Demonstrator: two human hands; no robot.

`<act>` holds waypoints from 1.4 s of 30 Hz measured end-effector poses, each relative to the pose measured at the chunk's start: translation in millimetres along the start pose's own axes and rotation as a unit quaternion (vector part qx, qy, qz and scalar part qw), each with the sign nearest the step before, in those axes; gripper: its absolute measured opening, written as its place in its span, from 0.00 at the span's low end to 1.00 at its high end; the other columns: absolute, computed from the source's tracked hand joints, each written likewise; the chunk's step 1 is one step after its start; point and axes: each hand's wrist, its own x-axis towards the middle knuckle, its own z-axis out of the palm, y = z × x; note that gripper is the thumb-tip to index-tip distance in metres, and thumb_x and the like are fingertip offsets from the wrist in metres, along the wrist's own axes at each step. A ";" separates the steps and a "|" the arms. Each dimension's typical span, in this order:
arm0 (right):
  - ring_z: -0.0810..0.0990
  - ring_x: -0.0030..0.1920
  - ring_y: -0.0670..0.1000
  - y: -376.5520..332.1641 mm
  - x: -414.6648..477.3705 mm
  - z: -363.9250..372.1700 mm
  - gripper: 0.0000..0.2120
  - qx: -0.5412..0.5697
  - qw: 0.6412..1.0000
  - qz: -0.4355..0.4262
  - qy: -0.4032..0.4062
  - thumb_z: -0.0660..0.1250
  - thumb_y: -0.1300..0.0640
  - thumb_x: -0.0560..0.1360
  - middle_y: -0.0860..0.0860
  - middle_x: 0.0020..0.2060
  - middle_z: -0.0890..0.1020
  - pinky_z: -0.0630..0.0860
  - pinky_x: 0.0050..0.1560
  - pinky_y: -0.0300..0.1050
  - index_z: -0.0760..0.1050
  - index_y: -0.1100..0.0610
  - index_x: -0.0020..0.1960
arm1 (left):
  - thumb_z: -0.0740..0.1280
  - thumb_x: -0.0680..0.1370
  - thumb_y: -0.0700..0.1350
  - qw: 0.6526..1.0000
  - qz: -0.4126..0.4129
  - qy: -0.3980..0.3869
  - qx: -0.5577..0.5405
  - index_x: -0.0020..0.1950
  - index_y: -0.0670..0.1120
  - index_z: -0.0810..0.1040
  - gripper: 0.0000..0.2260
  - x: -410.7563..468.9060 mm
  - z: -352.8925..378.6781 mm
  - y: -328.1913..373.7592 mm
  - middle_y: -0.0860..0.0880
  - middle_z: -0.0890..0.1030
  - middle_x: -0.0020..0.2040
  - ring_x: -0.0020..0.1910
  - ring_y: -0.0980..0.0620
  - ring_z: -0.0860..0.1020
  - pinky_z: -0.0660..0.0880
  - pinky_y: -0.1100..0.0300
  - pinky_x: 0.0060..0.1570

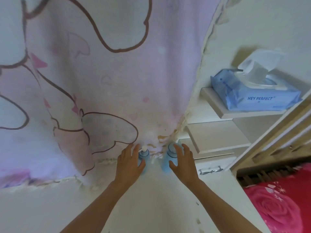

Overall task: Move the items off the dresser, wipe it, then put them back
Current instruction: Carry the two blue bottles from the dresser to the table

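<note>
Two blue bottles stood side by side at the back edge of the dresser (151, 207), close to its back right corner and tight against the hem of the pink cartoon cloth (101, 81) hanging behind it: the pump bottle (144, 153) on the left, the second bottle (168, 158) on the right. The left hand (129, 161) flanked the pump bottle with its fingers spread and fairly straight and its thumb lying across the bottle's front. The right hand (182, 161) mirrored it at the second bottle. Neither hand had wrapped round anything, and the blur hid whether skin met plastic.

The likeliest slip was a knock. Both bottles looked tall and narrow, and a splayed finger arriving before the grasp closed could tip one over. Taking both at once split the person's attention between two grasps. The second bottle was the worse placed of the two — it stood nearest the corner, so a nudge rightward could send it over the dresser's right edge. The cloth hem was another risk, since it could snag the pump head on the lift and drag fabric along. A pack of wipes (252, 96) sat on a side shelf (212, 105), well apart
</note>
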 end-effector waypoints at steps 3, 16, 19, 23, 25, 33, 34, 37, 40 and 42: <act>0.64 0.66 0.61 4.2 25.1 3.0 0.28 -0.031 0.998 -0.013 -0.053 0.65 0.52 0.74 0.58 0.70 0.61 0.67 0.62 0.50 0.59 0.54 0.71 | 0.62 0.77 0.51 1.000 -0.006 -0.003 0.007 0.73 0.45 0.59 0.27 16.4 4.6 7.2 0.43 0.62 0.72 0.70 0.43 0.63 0.63 0.50 0.65; 0.73 0.55 0.63 19.5 47.3 18.8 0.22 0.051 0.993 -0.051 -0.098 0.68 0.60 0.70 0.59 0.61 0.67 0.75 0.52 0.49 0.71 0.49 0.63 | 0.70 0.70 0.38 0.999 0.006 -0.016 -0.031 0.64 0.55 0.59 0.29 26.8 25.3 12.2 0.39 0.74 0.58 0.52 0.40 0.76 0.76 0.52 0.49; 0.72 0.59 0.62 20.3 42.0 17.9 0.22 0.048 0.991 -0.063 -0.104 0.67 0.59 0.71 0.58 0.63 0.66 0.75 0.54 0.49 0.70 0.49 0.65 | 0.68 0.73 0.40 0.999 -0.030 -0.012 -0.024 0.69 0.46 0.65 0.25 23.1 26.7 15.2 0.41 0.72 0.61 0.56 0.43 0.74 0.73 0.56 0.54; 0.72 0.59 0.58 17.8 30.8 10.9 0.23 0.025 0.989 -0.067 -0.133 0.65 0.55 0.74 0.56 0.64 0.65 0.73 0.53 0.44 0.66 0.47 0.67 | 0.73 0.64 0.34 0.999 -0.002 0.011 -0.046 0.57 0.53 0.63 0.30 7.0 28.0 14.6 0.38 0.78 0.49 0.44 0.40 0.79 0.78 0.52 0.40; 0.73 0.58 0.57 12.8 24.9 6.9 0.22 0.030 0.987 -0.078 -0.138 0.65 0.56 0.74 0.55 0.63 0.65 0.72 0.51 0.42 0.67 0.47 0.66 | 0.75 0.60 0.33 0.999 -0.005 0.031 -0.042 0.54 0.53 0.63 0.31 -2.5 25.1 13.6 0.39 0.79 0.45 0.39 0.40 0.79 0.77 0.54 0.35; 0.71 0.58 0.54 -31.8 4.6 7.1 0.21 0.041 0.965 -0.193 -0.172 0.65 0.56 0.73 0.53 0.63 0.64 0.71 0.50 0.39 0.66 0.47 0.65 | 0.73 0.65 0.36 0.987 -0.101 0.115 -0.051 0.49 0.55 0.63 0.24 -55.9 -15.4 3.0 0.43 0.77 0.48 0.44 0.43 0.76 0.71 0.58 0.40; 0.72 0.57 0.54 -40.2 0.5 10.2 0.22 0.048 0.960 -0.209 -0.182 0.65 0.57 0.73 0.53 0.63 0.64 0.71 0.49 0.38 0.66 0.47 0.65 | 0.73 0.66 0.36 0.983 -0.121 0.128 -0.051 0.52 0.53 0.66 0.23 -66.0 -22.3 1.3 0.44 0.76 0.51 0.45 0.44 0.76 0.70 0.59 0.41; 0.72 0.56 0.54 -67.3 -13.8 18.8 0.22 0.071 0.938 -0.263 -0.216 0.65 0.58 0.73 0.53 0.62 0.64 0.70 0.48 0.38 0.67 0.47 0.66 | 0.74 0.67 0.38 0.971 -0.177 0.159 -0.037 0.56 0.50 0.69 0.22 -99.4 -41.6 -8.9 0.43 0.76 0.54 0.48 0.44 0.76 0.71 0.59 0.44; 0.71 0.57 0.54 -97.3 -33.5 26.0 0.22 0.081 0.918 -0.308 -0.236 0.66 0.58 0.73 0.53 0.62 0.64 0.71 0.50 0.40 0.67 0.48 0.65 | 0.74 0.67 0.38 0.956 -0.226 0.185 -0.018 0.57 0.52 0.68 0.24 -137.8 -60.4 -19.2 0.42 0.76 0.55 0.49 0.42 0.76 0.73 0.55 0.46; 0.72 0.57 0.54 -118.0 -49.8 30.6 0.22 0.088 0.904 -0.340 -0.243 0.66 0.58 0.73 0.53 0.62 0.65 0.70 0.48 0.39 0.68 0.49 0.65 | 0.74 0.67 0.37 0.950 -0.246 0.195 -0.006 0.57 0.52 0.67 0.25 -164.1 -73.1 -26.6 0.40 0.77 0.54 0.48 0.40 0.77 0.72 0.56 0.44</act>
